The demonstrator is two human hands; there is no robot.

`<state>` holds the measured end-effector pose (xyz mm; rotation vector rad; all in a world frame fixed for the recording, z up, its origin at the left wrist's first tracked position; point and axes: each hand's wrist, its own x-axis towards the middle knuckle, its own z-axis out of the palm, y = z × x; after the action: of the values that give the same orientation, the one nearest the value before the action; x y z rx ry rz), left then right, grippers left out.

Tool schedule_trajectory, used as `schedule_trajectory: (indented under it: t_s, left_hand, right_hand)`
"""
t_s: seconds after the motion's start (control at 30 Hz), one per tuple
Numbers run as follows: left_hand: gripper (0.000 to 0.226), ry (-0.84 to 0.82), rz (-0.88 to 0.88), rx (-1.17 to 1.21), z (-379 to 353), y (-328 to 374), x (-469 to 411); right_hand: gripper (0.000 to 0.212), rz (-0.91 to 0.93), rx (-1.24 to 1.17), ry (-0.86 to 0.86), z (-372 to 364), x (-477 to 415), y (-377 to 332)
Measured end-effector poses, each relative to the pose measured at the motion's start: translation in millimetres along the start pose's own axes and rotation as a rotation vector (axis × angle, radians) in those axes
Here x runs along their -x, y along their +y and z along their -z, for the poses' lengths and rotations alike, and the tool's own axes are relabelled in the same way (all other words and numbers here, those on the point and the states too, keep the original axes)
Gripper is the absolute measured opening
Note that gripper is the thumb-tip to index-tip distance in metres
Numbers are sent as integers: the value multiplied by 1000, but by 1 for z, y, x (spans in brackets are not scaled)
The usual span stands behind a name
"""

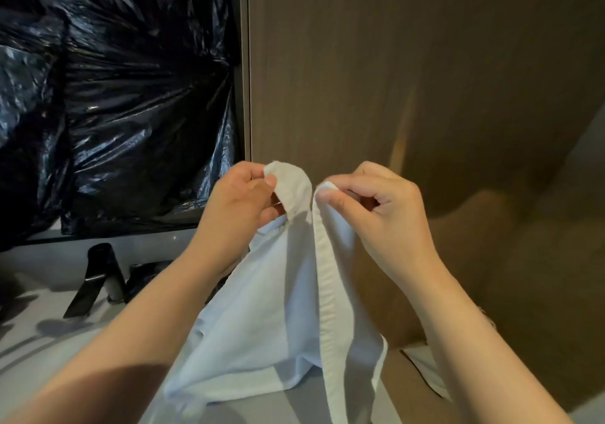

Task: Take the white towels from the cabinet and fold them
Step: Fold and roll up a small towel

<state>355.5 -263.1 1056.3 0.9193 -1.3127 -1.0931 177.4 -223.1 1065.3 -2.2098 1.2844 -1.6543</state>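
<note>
Left hand (pixel 244 194) and right hand (pixel 376 201) each pinch an upper corner of the white towel (pixel 278 309) between thumb and fingers, held up close together before the brown cabinet panel (pixel 393 80), cloth draping down onto the pale surface (pixel 49 358).

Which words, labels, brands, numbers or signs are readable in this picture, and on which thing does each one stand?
None: no text can be read anywhere in this view.
The white towel, pinched by the left hand and the right hand, shows no label or print.
The black plastic sheet, the brown wooden panel and the black tap show no writing.
</note>
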Motion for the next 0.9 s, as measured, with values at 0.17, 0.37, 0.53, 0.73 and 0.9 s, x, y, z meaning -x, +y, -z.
schedule_trajectory:
  t_s: [0.17,0.37,0.53,0.73,0.9]
  left_hand:
    - [14,-94,-103,-130,-4,29,-4]
    - [17,-219,120,-203,4,-19,12]
    - [18,-254,287,-130,11,-64,35]
    - [27,-279,326,-56,16,-86,53]
    - [30,-290,326,-44,12,-91,55]
  right_hand:
    - [9,17,-96,70,8,-16,-11]
    - [11,-160,-79,-192,-9,17,22]
    - [7,-316,-113,-286,-28,61,45]
    - [10,-419,-219,-251,-39,77,49]
    - [10,-446,-191,-313,-40,81,51]
